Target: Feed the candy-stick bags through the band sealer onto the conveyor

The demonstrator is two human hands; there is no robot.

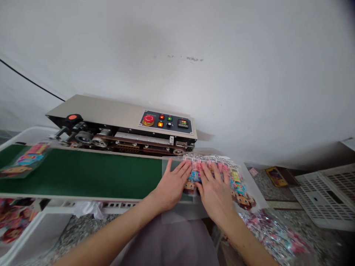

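Observation:
My left hand (172,184) lies flat with its fingers stretched out, on the left side of a clear plastic bag (180,212) at the right end of the green conveyor belt (105,177). Beside it, my right hand (215,188) is spread over a row of colourful printed packets (237,181), which overlap in the bag area. Parts of the packets are hidden under my fingers. Just behind my hands stands the band sealing machine (111,114), its rollers and belt facing me. Far to the left, one printed packet in a clear bag (27,160) rests on the conveyor.
A red emergency button (149,119) and lit switches sit on the machine's control panel. White crates (321,199) and a small box (277,177) are on the floor at right. Shiny packed goods (277,236) lie below right. A white bin (50,229) is at lower left.

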